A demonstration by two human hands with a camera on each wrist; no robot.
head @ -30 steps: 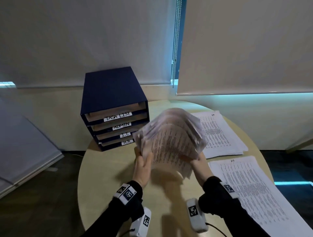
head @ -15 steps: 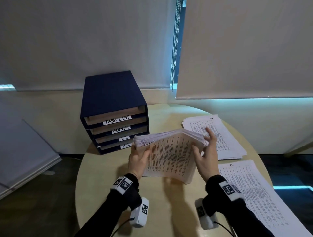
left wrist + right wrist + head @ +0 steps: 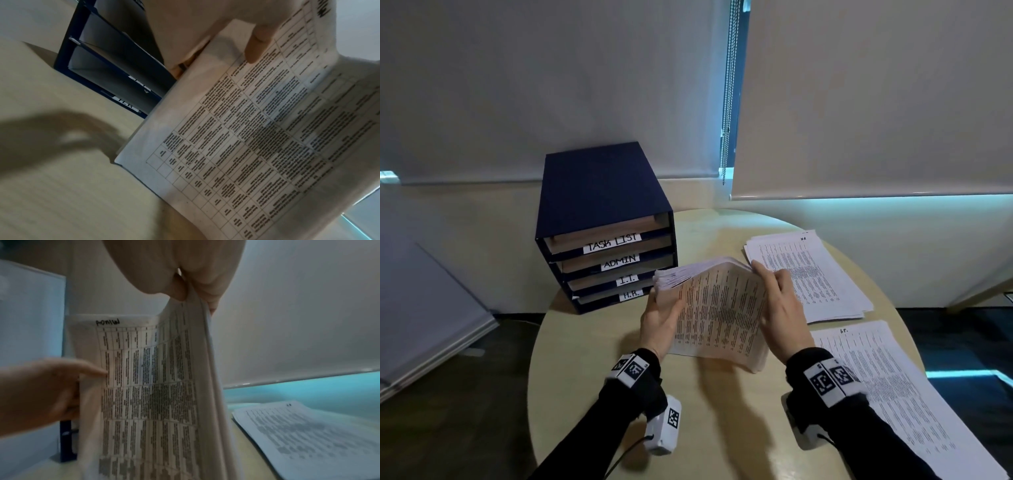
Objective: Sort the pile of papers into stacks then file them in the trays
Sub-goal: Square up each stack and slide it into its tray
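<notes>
Both hands hold one thick stack of papers [image 3: 717, 308] upright above the round table [image 3: 592, 342], its lower edge touching or just above the tabletop. The left hand [image 3: 659, 317] grips the stack's left side, thumb laid across the printed front sheet and fingers curled behind. The right hand [image 3: 779, 305] pinches the right edge, thumb in front and fingers wrapped round the back of the sheets (the right wrist view shows a handwritten word at the top of the front page, which seems to read "ADMIN", though it is blurred).

Just behind the stack, at the table's far left, stands a dark blue tray unit [image 3: 599, 192] with four open slots labelled TASK LIST, ADMIN, I.T. and H.R. from top to bottom. The slots show only brownish inner surfaces from the head view; the left wrist view looks into the lower ones and they appear bare, as far as can be seen.

To the right lie two flat piles: a far pile [image 3: 822, 274] and a near pile [image 3: 887, 387], well apart from the trays.
</notes>
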